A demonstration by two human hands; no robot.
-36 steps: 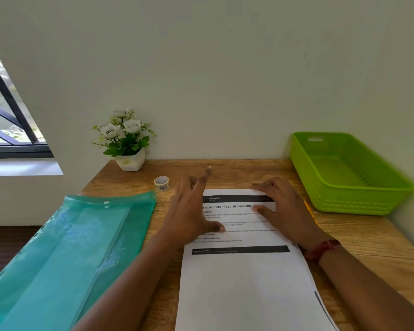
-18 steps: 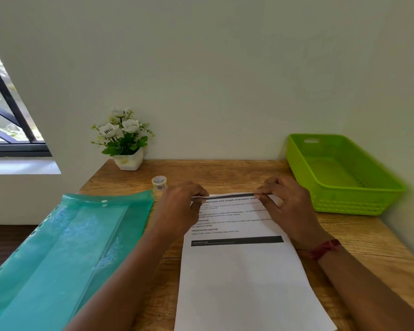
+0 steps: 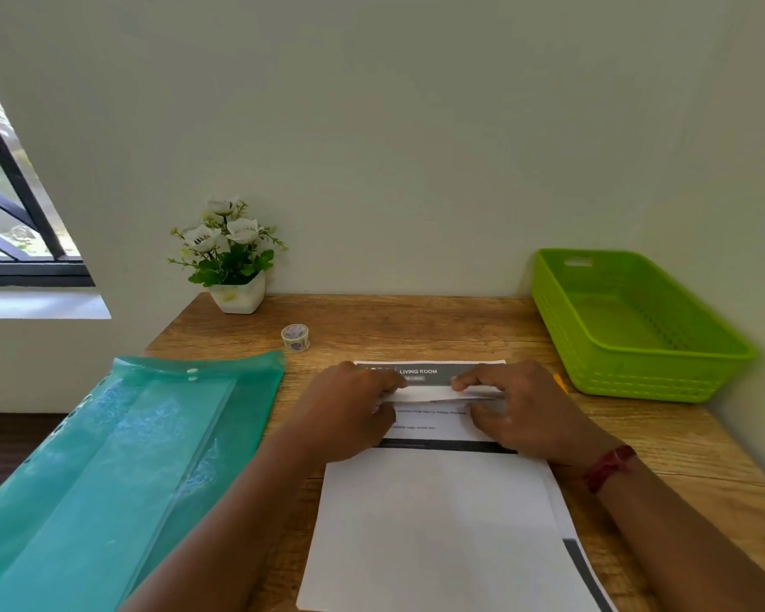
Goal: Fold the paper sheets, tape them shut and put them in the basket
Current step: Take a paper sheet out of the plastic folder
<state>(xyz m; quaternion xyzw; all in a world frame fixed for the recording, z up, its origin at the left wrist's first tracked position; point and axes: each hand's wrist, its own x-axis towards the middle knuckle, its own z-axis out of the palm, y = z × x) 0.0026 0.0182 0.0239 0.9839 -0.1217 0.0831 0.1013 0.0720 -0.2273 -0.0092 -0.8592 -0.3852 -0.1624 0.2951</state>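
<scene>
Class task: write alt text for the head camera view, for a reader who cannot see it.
A person's left hand and right hand pinch the far edge of the top sheet, folding it toward them on a wooden table. A teal folder lies left, a tape roll and potted plant behind, a green basket right.

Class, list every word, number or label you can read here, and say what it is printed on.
"LIVING ROOM": grey header band of the lower sheet.
Small tag under it: too small to read.
Print lines on the top sheet: too blurred to read.
Tape roll: no readable text.
</scene>
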